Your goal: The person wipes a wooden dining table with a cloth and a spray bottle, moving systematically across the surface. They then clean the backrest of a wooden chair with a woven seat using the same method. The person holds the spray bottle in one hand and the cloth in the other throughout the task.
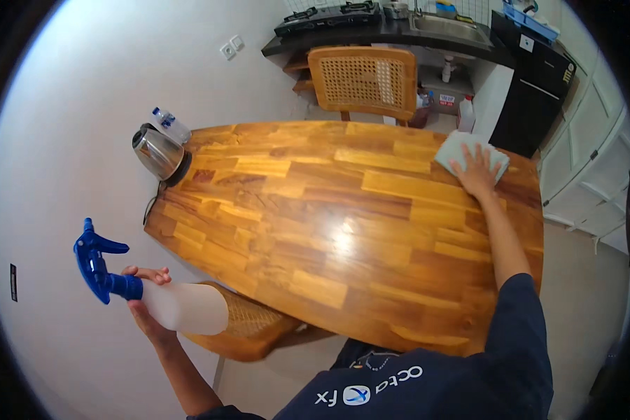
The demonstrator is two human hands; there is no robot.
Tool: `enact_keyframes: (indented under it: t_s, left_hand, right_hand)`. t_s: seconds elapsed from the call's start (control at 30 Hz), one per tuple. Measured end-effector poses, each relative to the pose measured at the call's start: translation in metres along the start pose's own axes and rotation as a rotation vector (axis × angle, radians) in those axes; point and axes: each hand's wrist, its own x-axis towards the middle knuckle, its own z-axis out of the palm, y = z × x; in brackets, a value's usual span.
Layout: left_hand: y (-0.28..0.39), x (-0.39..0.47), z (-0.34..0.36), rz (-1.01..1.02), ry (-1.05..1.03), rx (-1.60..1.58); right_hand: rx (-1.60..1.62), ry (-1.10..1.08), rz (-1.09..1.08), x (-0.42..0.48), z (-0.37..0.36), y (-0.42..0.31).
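Observation:
My left hand (149, 302) grips a spray bottle (189, 310) with a whitish translucent body and a blue trigger head (97, 260). The bottle lies tilted on its side in the air, left of the wooden table (315, 220), its nozzle end towards the wall. Over at the table's far right corner, my right hand (475, 170) presses flat on a folded pale green cloth (458, 148), fingers spread. The cloth rests on the glossy tabletop. Part of it is hidden under the palm.
A steel electric kettle (160, 154) and a plastic water bottle (171, 126) stand at the table's left end. One cane-backed chair (362, 79) is behind the table, another chair (257, 315) at the near left. Beyond are a gas stove (328, 20), a sink (449, 29) and a black fridge (530, 94).

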Motion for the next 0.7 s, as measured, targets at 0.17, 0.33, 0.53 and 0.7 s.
enact_keyframes:
  t_s: [0.17, 0.33, 0.53, 0.7]
  left_hand:
    - [-0.052, 0.045, -0.026, -0.029, -0.015, -0.013]
    - [-0.101, 0.061, -0.048, -0.02, -0.009, 0.05]
    - [-0.114, 0.061, -0.061, -0.061, 0.083, 0.164]
    - [-0.119, 0.056, -0.063, -0.121, 0.139, 0.142]
  right_hand:
    - [0.031, -0.02, -0.259, 0.033, 0.019, -0.168]
    - [0.075, -0.001, -0.516, 0.053, 0.044, -0.336]
    - [0.114, -0.065, -1.027, -0.035, 0.063, -0.488]
    - [0.283, -0.142, -1.585, -0.178, 0.075, -0.47]
